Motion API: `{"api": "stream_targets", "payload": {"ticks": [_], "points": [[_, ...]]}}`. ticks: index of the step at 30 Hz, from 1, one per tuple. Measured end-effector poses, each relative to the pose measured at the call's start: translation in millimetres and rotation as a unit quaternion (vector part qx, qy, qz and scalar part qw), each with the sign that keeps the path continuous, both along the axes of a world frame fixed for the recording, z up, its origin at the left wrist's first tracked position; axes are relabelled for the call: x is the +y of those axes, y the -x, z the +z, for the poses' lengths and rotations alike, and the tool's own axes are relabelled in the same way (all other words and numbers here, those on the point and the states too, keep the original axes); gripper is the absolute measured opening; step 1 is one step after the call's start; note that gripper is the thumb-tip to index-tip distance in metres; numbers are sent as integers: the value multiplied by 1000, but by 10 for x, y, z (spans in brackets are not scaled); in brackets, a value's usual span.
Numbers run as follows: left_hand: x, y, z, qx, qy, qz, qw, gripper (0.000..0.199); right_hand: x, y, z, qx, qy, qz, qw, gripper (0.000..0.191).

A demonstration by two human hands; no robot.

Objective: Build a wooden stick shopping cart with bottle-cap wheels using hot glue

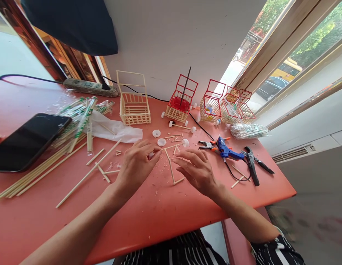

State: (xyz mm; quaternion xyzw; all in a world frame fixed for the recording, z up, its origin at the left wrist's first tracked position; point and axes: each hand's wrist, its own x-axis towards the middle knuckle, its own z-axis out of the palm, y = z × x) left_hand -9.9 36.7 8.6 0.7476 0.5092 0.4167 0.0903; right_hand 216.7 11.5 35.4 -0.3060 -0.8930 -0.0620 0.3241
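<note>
My left hand (139,162) is closed, its fingers curled around a small whitish piece (151,155) that is mostly hidden. Its fingertips reach the left end of a thin wooden stick. Across from it, my right hand (197,169) has its fingers stretched out and slightly apart, with nothing visible in them. Those fingertips are beside an angular frame of thin sticks (171,171) lying on the table; I cannot tell whether they touch it. Just beyond the hands are white plastic caps (161,142) and short cut sticks (176,140).
Stick-built carts (135,110) stand along the wall. A blue glue gun (228,151), pliers (205,144) and black-handled cutters (252,165) lie right. Long sticks (41,169), a phone (30,141) and a power strip (89,87) are left. The red table's edge (294,193) is nearby.
</note>
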Motion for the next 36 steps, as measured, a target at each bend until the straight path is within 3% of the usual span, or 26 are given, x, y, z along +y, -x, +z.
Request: {"api": "stream_targets", "payload": {"ticks": [6, 16, 36], "points": [[-5, -6, 6, 0, 2, -3, 1000, 19, 49, 29, -78, -54, 11, -27, 998, 29], [-7, -7, -12, -1, 2, -2, 1000, 19, 85, 98, -73, -60, -11, -46, 997, 27], [-20, -26, -9, -3, 20, -5, 1000, 22, 79, 172, -12, -108, 13, -66, 992, 28]]}}
